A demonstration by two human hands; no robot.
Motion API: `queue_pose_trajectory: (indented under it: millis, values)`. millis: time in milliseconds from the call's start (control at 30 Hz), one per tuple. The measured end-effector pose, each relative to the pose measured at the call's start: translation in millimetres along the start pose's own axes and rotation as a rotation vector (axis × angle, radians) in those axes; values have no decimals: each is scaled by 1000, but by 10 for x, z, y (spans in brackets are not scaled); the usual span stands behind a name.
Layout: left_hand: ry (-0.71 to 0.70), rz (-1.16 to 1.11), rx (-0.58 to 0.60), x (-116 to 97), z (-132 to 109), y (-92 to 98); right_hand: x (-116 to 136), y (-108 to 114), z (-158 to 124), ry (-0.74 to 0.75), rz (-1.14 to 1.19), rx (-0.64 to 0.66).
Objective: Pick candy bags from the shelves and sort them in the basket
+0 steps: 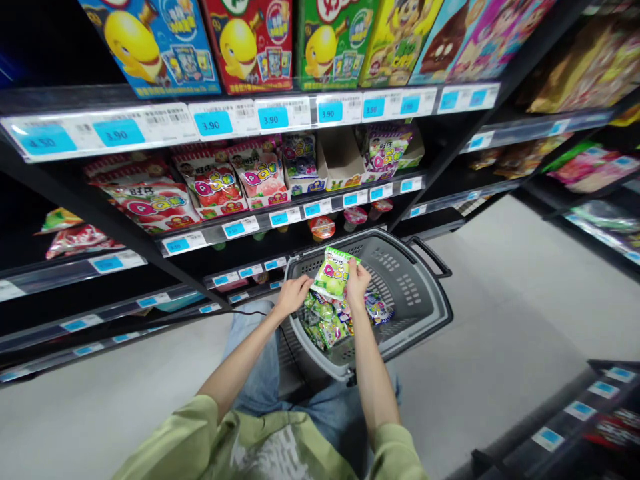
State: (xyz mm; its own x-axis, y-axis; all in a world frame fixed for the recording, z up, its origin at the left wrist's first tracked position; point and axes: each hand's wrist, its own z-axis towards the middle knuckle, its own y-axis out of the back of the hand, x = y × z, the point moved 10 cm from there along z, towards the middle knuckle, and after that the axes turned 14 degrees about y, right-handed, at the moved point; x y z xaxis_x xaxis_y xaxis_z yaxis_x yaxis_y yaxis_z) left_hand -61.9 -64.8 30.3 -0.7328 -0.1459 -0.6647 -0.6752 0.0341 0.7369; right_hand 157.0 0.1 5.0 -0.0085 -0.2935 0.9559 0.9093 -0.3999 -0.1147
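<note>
I hold a small green QQ candy bag (334, 273) over a grey shopping basket (420, 307). My left hand (293, 293) pinches the bag's lower left edge, and my right hand (357, 280) grips its right side. Both hands are closed on it. Several more candy bags (330, 321) lie in the basket below my hands, some green, one purple. The basket rests against my knees in blue jeans (260, 373).
Black store shelves (280, 223) stand in front, carrying pink and green QQ candy bags (215, 183), boxed snacks (250, 40) above and blue price tags (213, 123). More shelving runs along the right (575, 127) and near right corner (575, 420). Pale floor (515, 307) lies between.
</note>
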Motion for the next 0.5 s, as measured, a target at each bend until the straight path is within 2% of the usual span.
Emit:
queue_pose_trajectory:
  millis: [500]
  values:
    - [-21, -34, 15, -5, -16, -7, -38, 7, -7, -22, 32, -6]
